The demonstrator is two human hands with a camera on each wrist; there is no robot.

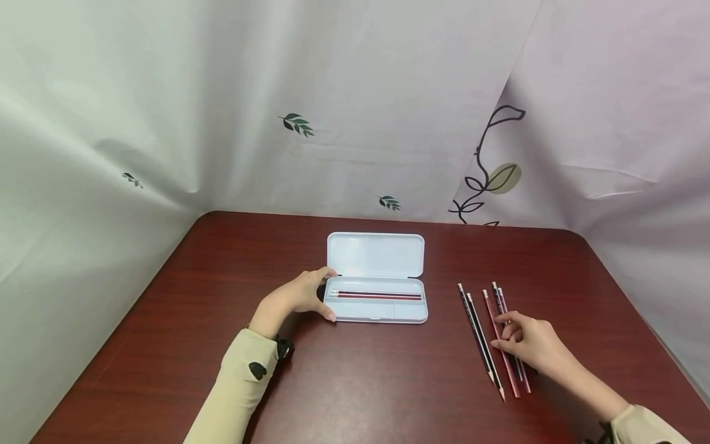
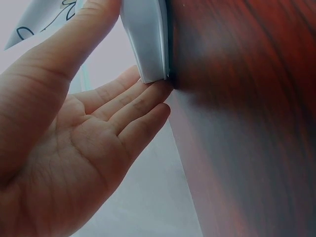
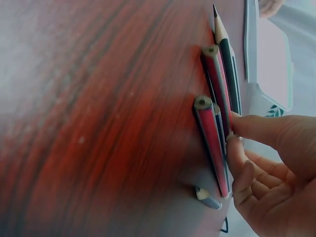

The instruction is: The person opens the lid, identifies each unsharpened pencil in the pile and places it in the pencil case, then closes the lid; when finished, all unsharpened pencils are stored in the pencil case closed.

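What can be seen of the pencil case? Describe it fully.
The pencil case is a flat, pale blue box with rounded corners, plastic by its look. It lies open on the dark red table, its lid folded back flat behind the tray. The tray has a long slot holding two pencils side by side and shallower sections in front. The left hand touches its left end with thumb and fingers.

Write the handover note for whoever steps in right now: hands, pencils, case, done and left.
Left hand: open, fingers and thumb steadying the left end of the pencil case, which lies open on the table.
Right hand: fingertips pinching one of the loose pencils, not lifted.
Done: two pencils in the case.
Left: five loose pencils lie right of the case, probably to go in; lid open.
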